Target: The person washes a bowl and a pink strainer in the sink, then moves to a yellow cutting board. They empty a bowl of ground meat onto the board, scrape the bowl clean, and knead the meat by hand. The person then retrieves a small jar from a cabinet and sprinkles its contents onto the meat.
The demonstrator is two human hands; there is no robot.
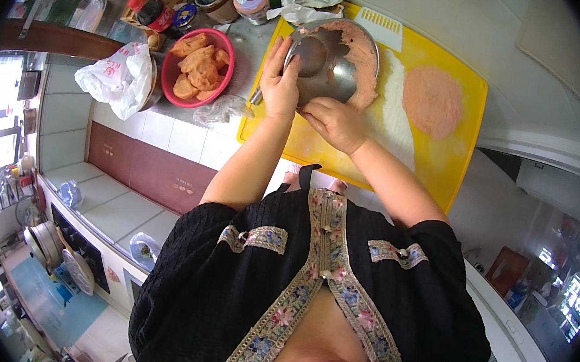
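A steel mixing bowl is held tilted over a yellow cutting board. Pink minced paste clings to its right inner wall. My left hand grips the bowl's left side, thumb at the rim and fingers along the outside. At the near rim, my right hand has its fingers curled against the bowl; their tips are partly hidden. Right of the bowl lies a white, floury-looking strip, and beyond it a flattened pink round of the paste. A metal handle shows beside my left wrist.
Left of the board, a red bowl holds several pale orange pieces. Beside it are a white plastic bag and a crumpled clear bag. A white toothed scraper lies behind the steel bowl. Jars and a dark bottle line the back.
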